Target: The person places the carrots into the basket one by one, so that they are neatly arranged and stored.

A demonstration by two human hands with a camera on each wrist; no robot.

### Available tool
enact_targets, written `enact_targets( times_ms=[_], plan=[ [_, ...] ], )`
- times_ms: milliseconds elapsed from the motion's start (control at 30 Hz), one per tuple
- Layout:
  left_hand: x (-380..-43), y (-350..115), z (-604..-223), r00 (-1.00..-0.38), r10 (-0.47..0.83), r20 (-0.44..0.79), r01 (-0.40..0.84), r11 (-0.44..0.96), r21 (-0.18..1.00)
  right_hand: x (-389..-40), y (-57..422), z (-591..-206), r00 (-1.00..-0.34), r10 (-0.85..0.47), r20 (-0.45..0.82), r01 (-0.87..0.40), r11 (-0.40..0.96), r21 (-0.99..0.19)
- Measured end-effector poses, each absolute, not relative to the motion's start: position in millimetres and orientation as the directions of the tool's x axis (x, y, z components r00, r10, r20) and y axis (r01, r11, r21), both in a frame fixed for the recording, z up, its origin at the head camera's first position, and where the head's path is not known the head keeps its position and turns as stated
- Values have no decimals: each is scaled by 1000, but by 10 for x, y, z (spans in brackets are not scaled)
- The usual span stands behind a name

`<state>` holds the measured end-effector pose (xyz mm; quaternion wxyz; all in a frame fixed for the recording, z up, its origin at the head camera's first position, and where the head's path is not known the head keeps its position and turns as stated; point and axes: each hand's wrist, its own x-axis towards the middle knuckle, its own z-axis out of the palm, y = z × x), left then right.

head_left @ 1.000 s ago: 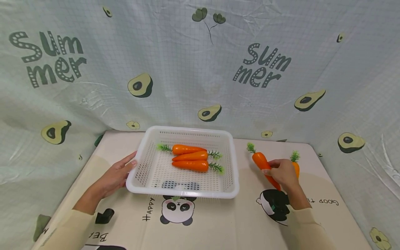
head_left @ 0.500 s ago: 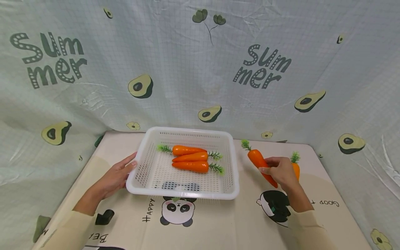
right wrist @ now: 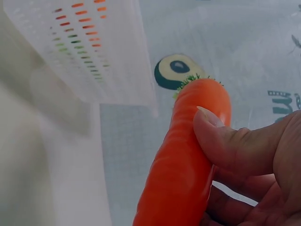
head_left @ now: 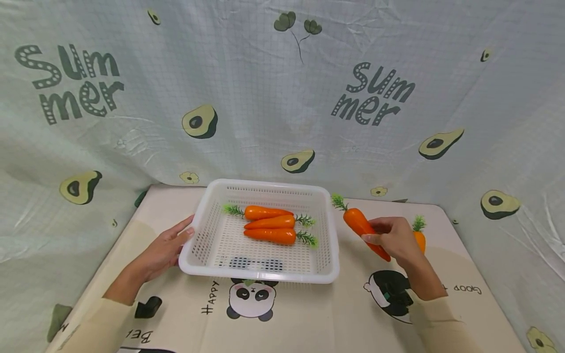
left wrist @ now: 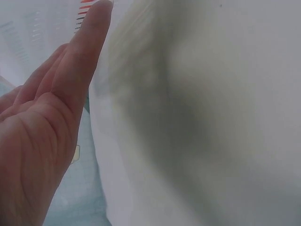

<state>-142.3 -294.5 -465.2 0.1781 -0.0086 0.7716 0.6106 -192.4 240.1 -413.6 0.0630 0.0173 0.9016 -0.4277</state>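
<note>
Held carrot (head_left: pixel 357 221) is in the right hand (head_left: pixel 393 240), thumb and fingers pinching its body; green tuft (head_left: pixel 339 201) just beside the right rim of the basket (head_left: pixel 265 277), can't tell if touching. Risks I see: slick, tapered skin could roll in that pinch; frilly tuft could snag the rim if it dips. Basket's white perforated plastic, could skid on the tablecloth (head_left: pixel 309 314) if bumped. Three carrots (head_left: pixel 270 236) inside, glossy. Left hand (head_left: pixel 163 247) touches left rim; I can't tell whether its fingers grip. Spare carrot (head_left: pixel 420 240) partly behind right hand.
</note>
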Motion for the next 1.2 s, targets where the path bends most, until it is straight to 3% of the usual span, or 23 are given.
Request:
enact_targets(
  times_ms=[1200],
  plan=[
    [-1424, -2938, -4645, -935, 183, -303, -250, 262, 932, -1965, 1897, -3847, -961, -241, -133, -63, 664, -745]
  ],
)
